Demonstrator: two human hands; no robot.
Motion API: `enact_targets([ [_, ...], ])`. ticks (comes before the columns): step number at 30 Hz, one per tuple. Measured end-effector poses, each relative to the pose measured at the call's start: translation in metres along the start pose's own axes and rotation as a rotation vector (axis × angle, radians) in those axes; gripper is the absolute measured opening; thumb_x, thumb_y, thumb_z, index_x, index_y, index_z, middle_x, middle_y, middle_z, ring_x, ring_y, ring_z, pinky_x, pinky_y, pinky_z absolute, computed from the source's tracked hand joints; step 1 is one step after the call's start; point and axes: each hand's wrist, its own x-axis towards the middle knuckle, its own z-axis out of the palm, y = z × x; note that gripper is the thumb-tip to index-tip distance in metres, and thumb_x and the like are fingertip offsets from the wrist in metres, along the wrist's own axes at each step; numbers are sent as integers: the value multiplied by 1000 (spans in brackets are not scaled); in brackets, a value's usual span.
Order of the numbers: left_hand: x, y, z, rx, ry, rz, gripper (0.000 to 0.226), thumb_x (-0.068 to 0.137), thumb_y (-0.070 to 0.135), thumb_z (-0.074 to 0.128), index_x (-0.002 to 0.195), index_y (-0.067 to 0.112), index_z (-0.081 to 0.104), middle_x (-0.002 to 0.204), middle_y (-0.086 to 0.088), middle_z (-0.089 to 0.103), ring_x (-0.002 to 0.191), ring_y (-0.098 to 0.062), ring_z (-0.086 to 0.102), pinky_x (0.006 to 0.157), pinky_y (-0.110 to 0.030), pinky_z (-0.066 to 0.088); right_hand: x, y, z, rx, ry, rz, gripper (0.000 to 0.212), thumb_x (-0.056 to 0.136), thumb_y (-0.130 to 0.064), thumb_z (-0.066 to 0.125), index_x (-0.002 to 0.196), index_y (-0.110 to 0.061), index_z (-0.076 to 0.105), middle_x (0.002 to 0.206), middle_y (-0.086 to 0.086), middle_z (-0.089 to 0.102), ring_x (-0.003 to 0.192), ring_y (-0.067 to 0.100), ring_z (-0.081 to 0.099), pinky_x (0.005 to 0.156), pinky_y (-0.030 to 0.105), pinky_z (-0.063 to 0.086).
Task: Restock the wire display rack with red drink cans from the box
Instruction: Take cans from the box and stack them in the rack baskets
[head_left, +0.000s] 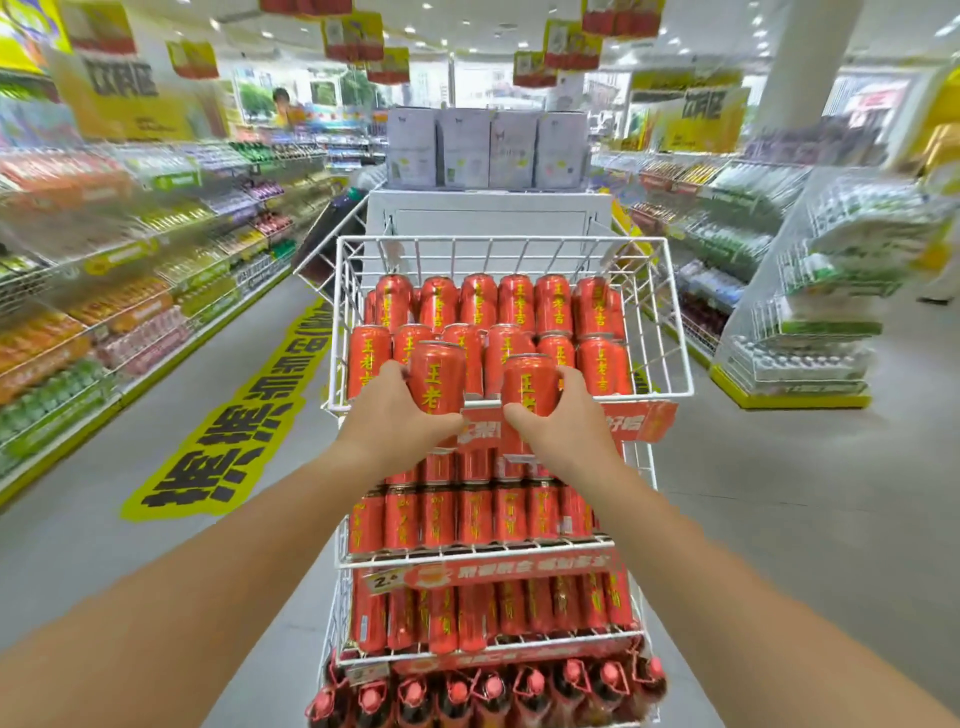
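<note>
A white wire display rack (670, 332) stands in front of me, its top basket holding rows of upright red drink cans (517, 304) with yellow lettering. My left hand (397, 415) grips one red can (436, 376) at the basket's front edge. My right hand (561, 421) grips a second red can (530, 384) beside it. Both cans are upright, at the front row. Lower shelves (467, 553) are filled with more red cans. The box is not in view.
Red bottles (488, 691) line the rack's bottom tier. A white cabinet with pale cartons (488, 150) stands behind the rack. Stocked shelves run along the left aisle (104, 291) and right side (727, 228). A wrapped pallet stack (826, 291) is at right. Yellow floor lettering (234, 426) lies at left.
</note>
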Motion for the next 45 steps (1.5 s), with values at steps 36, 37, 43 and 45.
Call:
enact_targets([
  [36,124,116,197,546,-109,-83,99,90,33,66,160,36,-4,137,-19,40,129,-39,41,102,-45,46,214,133,-73,5,-171,25,44,77,-40,80,111,-23,59,99,-4,67,83,13,64,66,29,46],
  [37,126,115,198,562,-107,-78,99,90,34,67,160,33,-2,138,-19,39,130,-38,40,102,-44,46,214,135,-72,-4,-170,28,45,77,-41,80,112,-22,59,100,-4,67,85,15,64,68,29,47],
  [43,137,106,199,837,70,61,99,78,54,70,156,20,19,156,-16,16,136,-34,26,113,-42,34,217,140,-65,-51,-184,1,73,68,-61,76,127,-26,52,111,-3,62,97,17,64,84,39,57],
  [45,143,101,198,888,81,101,99,77,60,67,155,20,21,160,-14,12,141,-34,22,115,-46,27,216,141,-66,-42,-194,-23,77,72,-57,78,136,-28,44,117,-3,59,104,18,62,87,38,56],
])
